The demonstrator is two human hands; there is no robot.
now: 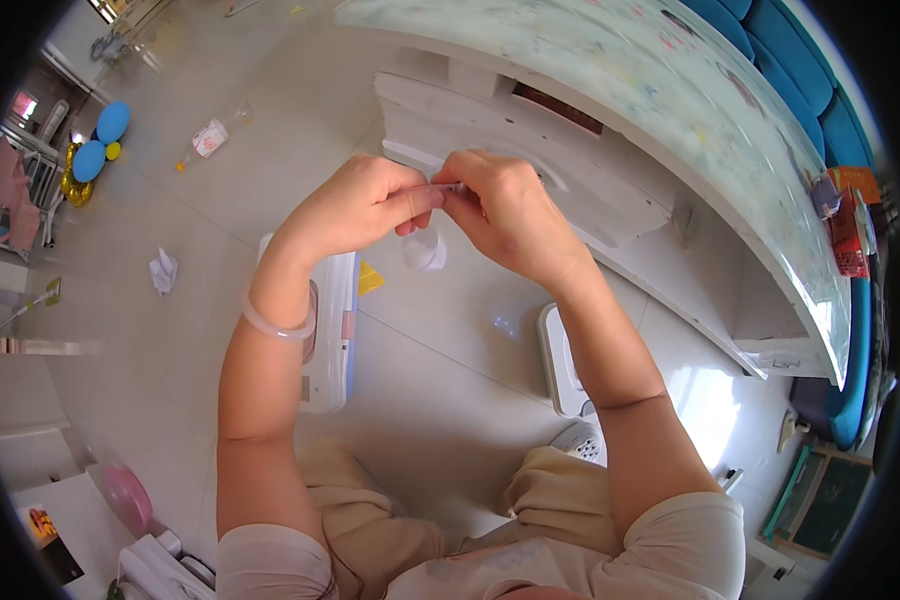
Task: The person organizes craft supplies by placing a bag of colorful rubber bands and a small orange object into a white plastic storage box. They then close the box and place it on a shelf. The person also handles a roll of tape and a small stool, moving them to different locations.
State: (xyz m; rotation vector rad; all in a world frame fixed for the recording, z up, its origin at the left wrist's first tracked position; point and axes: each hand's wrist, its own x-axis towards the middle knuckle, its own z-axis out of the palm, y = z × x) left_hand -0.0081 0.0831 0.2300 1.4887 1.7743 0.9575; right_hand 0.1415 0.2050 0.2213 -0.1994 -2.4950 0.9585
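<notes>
My left hand [367, 202] and my right hand [499, 206] meet in front of me, fingertips almost touching. Between them they pinch a small, thin, pale strip [452, 187]; the fingers cover most of it, so its kind is unclear. On the floor beyond and below the hands is a small white, cup-like container [424, 251]. A yellow triangular scrap [370, 278] lies beside it. Below my left wrist, partly hidden by the forearm, is a clear-lidded plastic storage box [337, 315]. A white plastic tray or lid [553, 352] is partly covered by my right forearm.
A low table with a marbled top [607, 67] curves across the upper right, before a blue sofa [787, 60]. On the tiled floor at left lie a plastic bottle [211, 139], crumpled paper [163, 271] and blue balloons [112, 121]. A red basket [849, 236] stands on the table's right end.
</notes>
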